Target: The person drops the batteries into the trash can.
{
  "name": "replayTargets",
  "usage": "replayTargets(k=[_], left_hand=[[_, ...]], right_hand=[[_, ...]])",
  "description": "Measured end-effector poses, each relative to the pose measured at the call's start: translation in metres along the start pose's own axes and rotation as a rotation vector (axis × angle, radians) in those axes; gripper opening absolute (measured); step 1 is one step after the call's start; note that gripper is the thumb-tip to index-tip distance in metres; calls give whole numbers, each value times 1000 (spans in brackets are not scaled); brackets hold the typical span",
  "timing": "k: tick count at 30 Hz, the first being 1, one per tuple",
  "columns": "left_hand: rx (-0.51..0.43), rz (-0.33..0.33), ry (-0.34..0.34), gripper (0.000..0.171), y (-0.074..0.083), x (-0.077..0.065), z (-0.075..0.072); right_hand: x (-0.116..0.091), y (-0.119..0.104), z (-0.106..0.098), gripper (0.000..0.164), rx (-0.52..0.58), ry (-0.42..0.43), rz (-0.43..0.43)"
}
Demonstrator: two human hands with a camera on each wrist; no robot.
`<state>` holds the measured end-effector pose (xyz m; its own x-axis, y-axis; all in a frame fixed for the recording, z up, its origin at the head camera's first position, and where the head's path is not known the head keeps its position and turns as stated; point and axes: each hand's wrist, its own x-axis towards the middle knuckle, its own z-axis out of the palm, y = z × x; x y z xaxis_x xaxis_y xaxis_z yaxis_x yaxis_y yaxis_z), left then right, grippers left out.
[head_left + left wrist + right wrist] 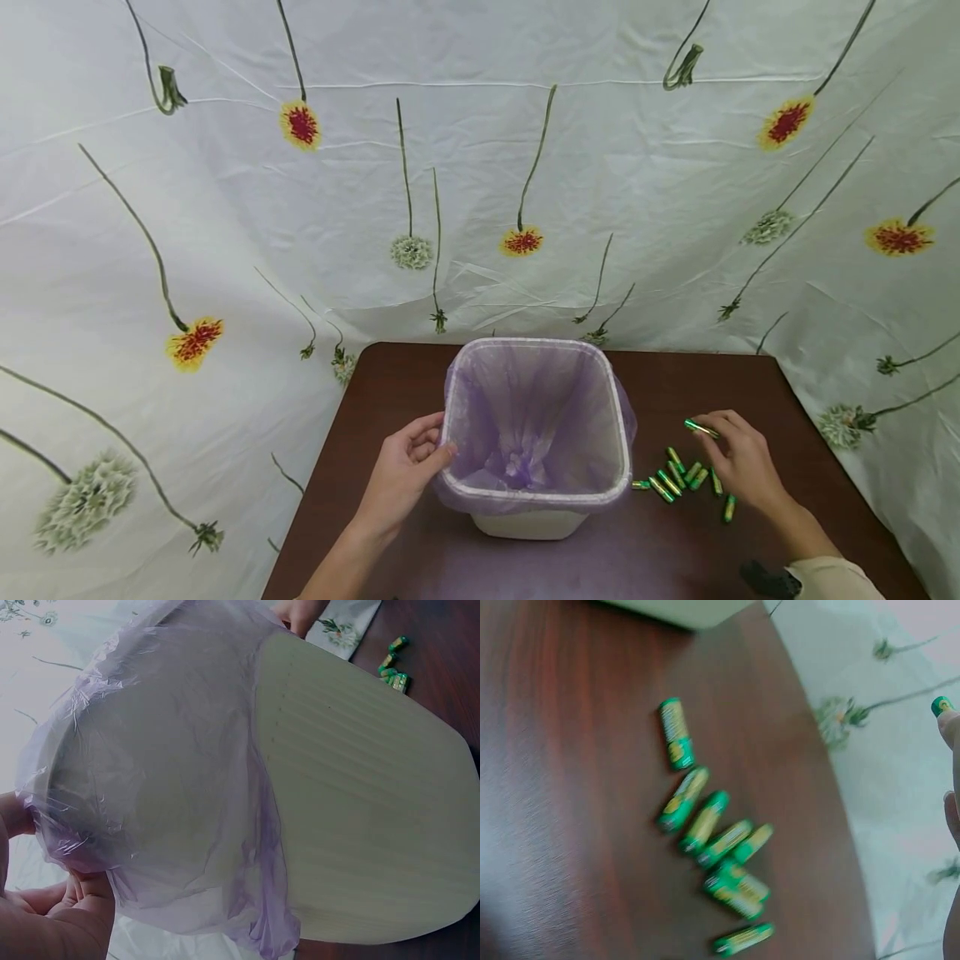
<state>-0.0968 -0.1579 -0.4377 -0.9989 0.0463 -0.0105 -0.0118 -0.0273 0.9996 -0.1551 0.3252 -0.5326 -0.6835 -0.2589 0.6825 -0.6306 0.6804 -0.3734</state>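
A white trash bin (528, 525) lined with a translucent purple plastic bag (525, 408) stands on the table, its mouth facing up. My left hand (408, 471) grips the bin's left rim through the bag, thumb over the edge and fingers outside. The left wrist view shows the bag (172, 750) draped down over the bin's outer wall (367, 795). To the right of the bin, my right hand (742, 458) pinches a green and gold battery (701, 428) between thumb and fingers, raised over the table. Its end (941, 705) peeks out at the right wrist view's edge.
Several more green batteries (666, 486) lie loosely grouped on the dark brown table (405, 375), between the bin and my right hand. A white cloth (480, 167) printed with flowers hangs behind and along the table's sides. A dark object (768, 579) sits by my right sleeve.
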Motion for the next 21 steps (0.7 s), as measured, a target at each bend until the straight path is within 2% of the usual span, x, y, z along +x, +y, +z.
replayTargets(k=[13, 21], left_hand=[[-7, -6, 11, 52, 0, 0, 1], [-4, -6, 5, 52, 0, 0, 1]], right_hand=[[69, -33, -5, 34, 28, -41, -35], [94, -48, -2, 33, 77, -65, -94]])
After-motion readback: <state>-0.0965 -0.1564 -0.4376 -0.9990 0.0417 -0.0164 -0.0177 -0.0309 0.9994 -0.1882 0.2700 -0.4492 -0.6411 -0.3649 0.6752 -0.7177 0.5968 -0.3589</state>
